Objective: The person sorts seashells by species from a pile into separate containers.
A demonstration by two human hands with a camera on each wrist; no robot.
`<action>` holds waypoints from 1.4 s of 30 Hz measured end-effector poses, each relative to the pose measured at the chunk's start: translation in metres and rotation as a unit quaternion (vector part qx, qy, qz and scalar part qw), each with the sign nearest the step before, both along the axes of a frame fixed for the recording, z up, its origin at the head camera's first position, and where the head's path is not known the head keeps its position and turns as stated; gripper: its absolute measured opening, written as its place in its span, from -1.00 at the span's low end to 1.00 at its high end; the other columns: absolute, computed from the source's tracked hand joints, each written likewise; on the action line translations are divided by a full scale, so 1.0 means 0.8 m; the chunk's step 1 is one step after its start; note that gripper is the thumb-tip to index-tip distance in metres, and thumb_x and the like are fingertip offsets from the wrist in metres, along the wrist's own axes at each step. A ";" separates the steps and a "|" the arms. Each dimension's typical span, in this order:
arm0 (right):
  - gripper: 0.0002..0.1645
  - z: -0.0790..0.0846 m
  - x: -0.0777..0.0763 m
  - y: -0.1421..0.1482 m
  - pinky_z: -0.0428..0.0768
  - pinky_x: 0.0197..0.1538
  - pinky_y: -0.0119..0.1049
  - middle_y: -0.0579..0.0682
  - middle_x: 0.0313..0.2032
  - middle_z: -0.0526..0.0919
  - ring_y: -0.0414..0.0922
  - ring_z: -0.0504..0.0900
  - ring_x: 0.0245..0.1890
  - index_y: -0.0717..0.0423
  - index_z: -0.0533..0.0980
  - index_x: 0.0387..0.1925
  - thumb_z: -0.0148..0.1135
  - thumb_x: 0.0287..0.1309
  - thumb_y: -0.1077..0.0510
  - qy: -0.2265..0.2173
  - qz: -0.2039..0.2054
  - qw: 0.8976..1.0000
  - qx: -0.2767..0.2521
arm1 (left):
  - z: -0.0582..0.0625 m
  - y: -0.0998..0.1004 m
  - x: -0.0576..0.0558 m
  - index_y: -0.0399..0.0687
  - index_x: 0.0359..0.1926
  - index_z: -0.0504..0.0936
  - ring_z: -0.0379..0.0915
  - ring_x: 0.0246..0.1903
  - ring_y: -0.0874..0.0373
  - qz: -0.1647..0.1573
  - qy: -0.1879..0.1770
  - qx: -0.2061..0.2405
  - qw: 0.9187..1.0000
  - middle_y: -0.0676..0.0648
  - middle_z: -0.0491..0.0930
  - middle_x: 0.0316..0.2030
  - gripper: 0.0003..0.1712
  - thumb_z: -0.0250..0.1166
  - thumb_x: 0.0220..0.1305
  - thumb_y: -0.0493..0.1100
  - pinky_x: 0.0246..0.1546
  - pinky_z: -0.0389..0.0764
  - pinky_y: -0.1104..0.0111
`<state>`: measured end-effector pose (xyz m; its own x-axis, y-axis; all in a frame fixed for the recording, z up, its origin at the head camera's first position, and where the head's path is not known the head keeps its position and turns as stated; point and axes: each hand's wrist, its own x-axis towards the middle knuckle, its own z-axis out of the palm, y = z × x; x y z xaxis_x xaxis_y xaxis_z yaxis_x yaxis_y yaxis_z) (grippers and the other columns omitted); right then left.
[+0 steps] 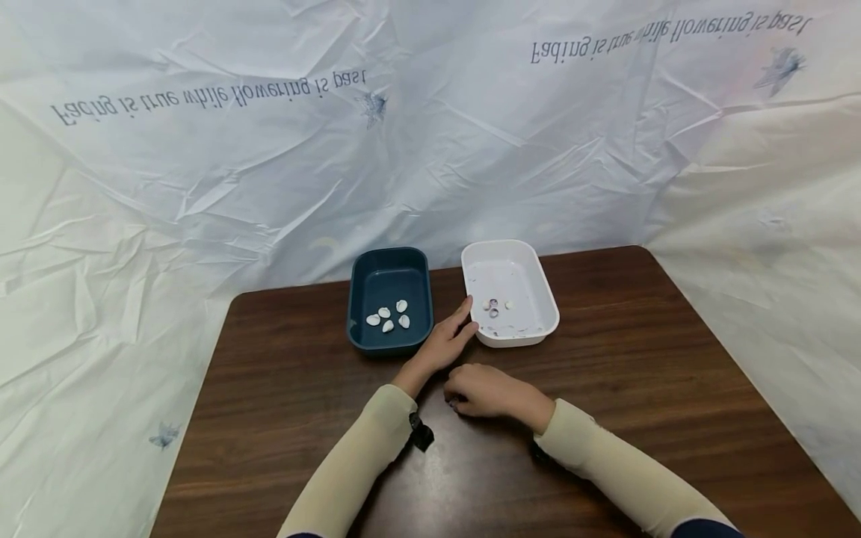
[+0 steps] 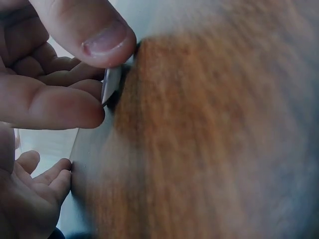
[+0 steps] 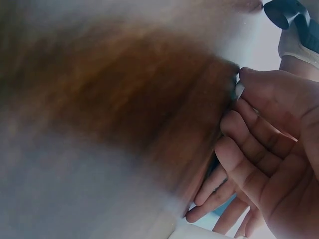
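My left hand (image 1: 440,345) reaches between the two trays, its fingers fairly straight against the left side of the white tray (image 1: 551,323). Nearer to me, my right hand (image 1: 492,391) is low over the table. Its thumb and index finger pinch a small seashell (image 2: 111,83), seen edge-on in the left wrist view; in the right wrist view only a bit of the shell (image 3: 239,90) shows. Several small shells, two of them purplish rings (image 1: 494,313), lie in the white tray. Several white shells (image 1: 383,312) lie spread in the dark blue tray (image 1: 355,299).
Both trays stand side by side near the back edge of the dark brown wooden table (image 1: 646,359). White printed sheeting (image 1: 430,164) hangs right behind them and down both sides. A black camera (image 1: 421,432) is strapped to my left wrist.
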<state>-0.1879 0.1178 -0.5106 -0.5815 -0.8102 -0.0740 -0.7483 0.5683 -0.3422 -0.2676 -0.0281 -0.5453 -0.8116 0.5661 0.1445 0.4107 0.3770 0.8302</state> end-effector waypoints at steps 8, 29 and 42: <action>-0.90 0.010 0.004 0.006 0.54 -0.28 -0.40 -0.15 -0.36 0.63 -0.32 0.48 -0.39 0.00 0.72 -0.32 0.42 0.25 0.27 -0.002 0.013 1.000 -0.013 | 0.002 -0.001 0.001 -0.10 0.71 -0.06 -0.13 0.64 0.05 -0.001 -0.001 0.002 1.000 -0.05 -0.09 0.68 -0.23 -0.01 0.72 0.06 0.58 0.07 0.08; -0.81 0.076 -0.014 0.058 0.61 -0.19 -0.31 -0.11 -0.26 0.67 -0.25 0.61 -0.28 0.18 0.75 -0.05 0.38 0.33 0.30 0.001 0.005 1.000 -0.020 | -0.001 -0.002 -0.002 -0.11 0.70 -0.05 -0.10 0.63 0.05 -0.005 -0.001 0.015 1.000 -0.11 -0.08 0.68 -0.22 0.02 0.71 0.04 0.56 0.13 0.03; -0.86 0.103 -0.051 0.088 0.68 -0.11 -0.20 -0.07 -0.22 0.75 -0.15 0.70 -0.22 0.11 0.77 -0.15 0.37 0.34 0.30 0.020 -0.026 0.997 -0.067 | -0.001 -0.001 -0.001 -0.08 0.70 -0.02 -0.03 0.61 0.04 0.003 -0.001 0.012 1.000 0.00 -0.05 0.66 -0.23 0.02 0.71 0.05 0.54 0.18 0.05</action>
<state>-0.2286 0.1885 -0.4280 -0.6227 -0.7804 0.0566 -0.7340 0.5576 -0.3877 -0.2681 -0.0288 -0.5461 -0.8153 0.5576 0.1559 0.4067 0.3600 0.8396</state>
